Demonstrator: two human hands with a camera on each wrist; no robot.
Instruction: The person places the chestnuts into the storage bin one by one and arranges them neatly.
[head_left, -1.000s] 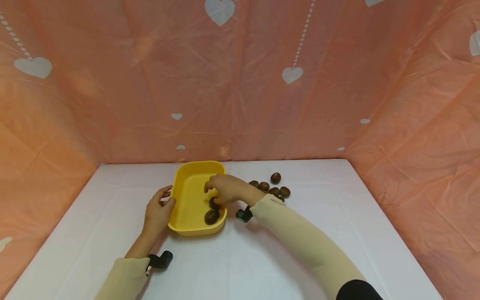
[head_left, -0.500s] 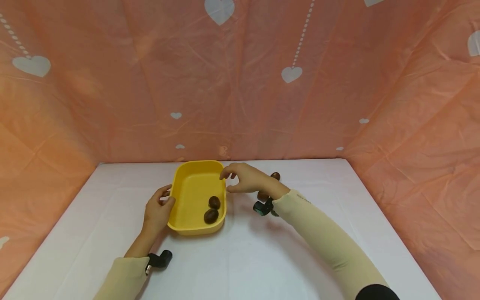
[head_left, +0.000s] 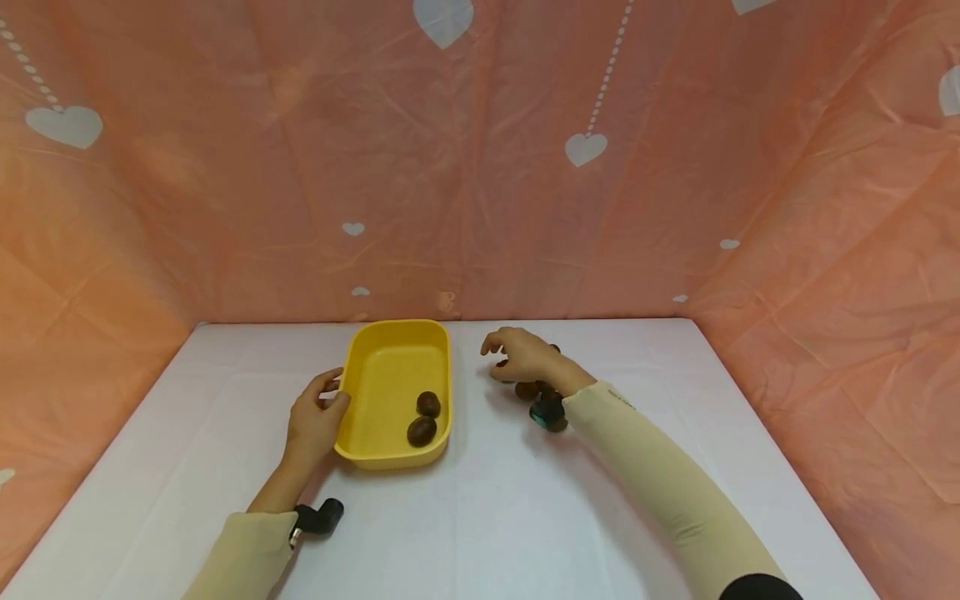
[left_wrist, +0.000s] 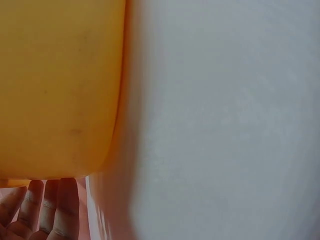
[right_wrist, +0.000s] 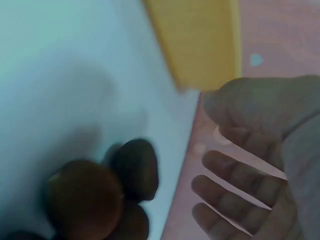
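A yellow tray (head_left: 386, 392) rests on the white table with two brown chestnuts (head_left: 422, 431) in its near right corner. My left hand (head_left: 313, 423) touches the tray's left side; in the left wrist view its fingers (left_wrist: 65, 210) are straight against the tray wall. My right hand (head_left: 528, 354) hangs over a loose group of chestnuts (head_left: 527, 391) right of the tray, partly hiding them. Seen from the right wrist, its fingers (right_wrist: 235, 172) are spread and hold nothing, with several chestnuts (right_wrist: 82, 200) below and beside them.
The white tabletop (head_left: 465, 525) spreads in front of and around the tray. A pinkish-orange cloth with pale hearts (head_left: 585, 148) hangs behind the table and along both sides. Black cameras are strapped to both wrists, the left one (head_left: 321, 517) near the tray's front.
My right hand has left the inside of the tray and moved right, over the loose chestnuts. Two chestnuts lie in the tray. The left hand has stayed at the tray's side.
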